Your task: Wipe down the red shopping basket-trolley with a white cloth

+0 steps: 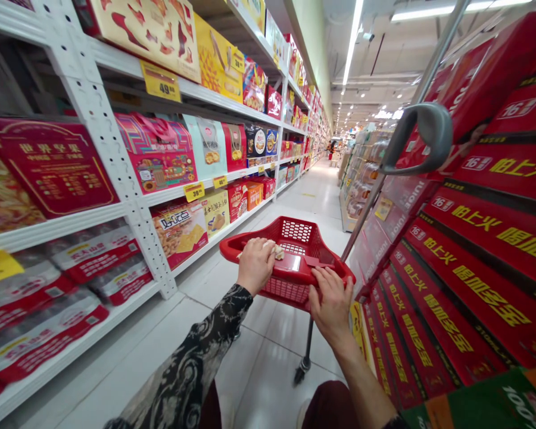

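A red plastic shopping cart (291, 298) with lattice sides stands in front of me, and its basket looks empty. My left hand (255, 265), below a black patterned sleeve, is closed over the left part of the cart's handle (297, 262). A crumpled cream-coloured thing (278, 252), perhaps tissue or paper, sticks out beside its fingers. My right hand (328, 298) lies over the handle's right part, fingers curled over the bar and thumb below. A thin dark leg with a caster wheel (302, 370) shows under the basket.
White shelves (149, 286) with boxed snacks and yellow price tags line the left. Stacked red drink cartons (455, 286) rise close on the right, behind a metal pole with a grey loop handle (417, 140). The tiled aisle (310, 190) runs ahead past another display (361, 173).
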A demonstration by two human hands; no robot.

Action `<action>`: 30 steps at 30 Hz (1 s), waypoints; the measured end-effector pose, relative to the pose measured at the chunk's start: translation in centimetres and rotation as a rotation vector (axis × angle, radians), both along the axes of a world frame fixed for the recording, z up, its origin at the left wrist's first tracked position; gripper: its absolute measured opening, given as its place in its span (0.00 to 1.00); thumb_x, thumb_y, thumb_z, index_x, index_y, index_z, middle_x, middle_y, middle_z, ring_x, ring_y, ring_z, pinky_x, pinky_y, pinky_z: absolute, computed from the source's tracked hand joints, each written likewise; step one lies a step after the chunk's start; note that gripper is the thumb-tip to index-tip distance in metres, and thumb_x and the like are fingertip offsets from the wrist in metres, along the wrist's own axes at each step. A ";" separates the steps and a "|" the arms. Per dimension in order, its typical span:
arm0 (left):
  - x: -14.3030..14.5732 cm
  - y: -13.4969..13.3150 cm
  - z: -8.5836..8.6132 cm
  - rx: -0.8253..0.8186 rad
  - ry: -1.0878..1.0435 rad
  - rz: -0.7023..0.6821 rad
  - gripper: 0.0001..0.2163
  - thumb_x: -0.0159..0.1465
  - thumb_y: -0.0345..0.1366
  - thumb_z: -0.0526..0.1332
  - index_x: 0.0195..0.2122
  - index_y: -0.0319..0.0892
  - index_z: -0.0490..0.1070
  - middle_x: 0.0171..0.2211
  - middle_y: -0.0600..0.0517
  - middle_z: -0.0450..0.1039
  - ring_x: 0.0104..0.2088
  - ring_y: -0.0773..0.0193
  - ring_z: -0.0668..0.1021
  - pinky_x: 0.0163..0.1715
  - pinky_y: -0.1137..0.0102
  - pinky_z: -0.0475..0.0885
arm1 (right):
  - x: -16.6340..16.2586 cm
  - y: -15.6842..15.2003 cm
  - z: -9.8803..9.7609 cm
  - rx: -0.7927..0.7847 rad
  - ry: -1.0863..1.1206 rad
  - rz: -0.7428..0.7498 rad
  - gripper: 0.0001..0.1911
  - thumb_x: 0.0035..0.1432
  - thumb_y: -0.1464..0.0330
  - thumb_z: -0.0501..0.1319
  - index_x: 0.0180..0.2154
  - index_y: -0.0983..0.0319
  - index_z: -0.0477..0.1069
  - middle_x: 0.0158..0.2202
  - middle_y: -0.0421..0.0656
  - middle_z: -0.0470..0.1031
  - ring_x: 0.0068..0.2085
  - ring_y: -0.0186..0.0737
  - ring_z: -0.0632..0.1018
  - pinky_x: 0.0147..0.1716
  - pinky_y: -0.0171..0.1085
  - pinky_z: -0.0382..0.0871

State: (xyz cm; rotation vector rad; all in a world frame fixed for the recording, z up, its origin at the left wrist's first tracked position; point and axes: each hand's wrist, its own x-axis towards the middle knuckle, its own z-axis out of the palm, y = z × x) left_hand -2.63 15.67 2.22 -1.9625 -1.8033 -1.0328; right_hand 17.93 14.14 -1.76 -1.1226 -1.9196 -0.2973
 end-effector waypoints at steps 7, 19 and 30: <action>5.9 -1.3 0.9 -0.014 0.074 -0.189 0.10 0.61 0.34 0.53 0.43 0.43 0.69 0.43 0.48 0.70 0.48 0.57 0.67 0.52 0.58 0.63 | 0.3 0.1 -0.3 0.035 -0.018 0.005 0.16 0.57 0.70 0.52 0.47 0.62 0.68 0.48 0.46 0.73 0.52 0.45 0.69 0.58 0.54 0.41; 1.0 -0.8 0.9 -0.071 0.064 0.012 0.12 0.62 0.35 0.51 0.44 0.41 0.69 0.44 0.45 0.70 0.49 0.56 0.69 0.52 0.57 0.63 | 0.7 -0.2 -0.3 0.036 -0.016 0.003 0.16 0.57 0.71 0.53 0.48 0.61 0.67 0.48 0.46 0.73 0.52 0.45 0.69 0.58 0.54 0.42; 4.1 -1.8 0.5 -0.028 0.109 -0.148 0.14 0.63 0.37 0.52 0.48 0.41 0.68 0.50 0.47 0.69 0.54 0.56 0.66 0.57 0.57 0.59 | 1.0 -0.5 -0.1 0.029 -0.034 0.014 0.17 0.57 0.71 0.52 0.48 0.62 0.67 0.49 0.46 0.72 0.53 0.44 0.68 0.58 0.53 0.42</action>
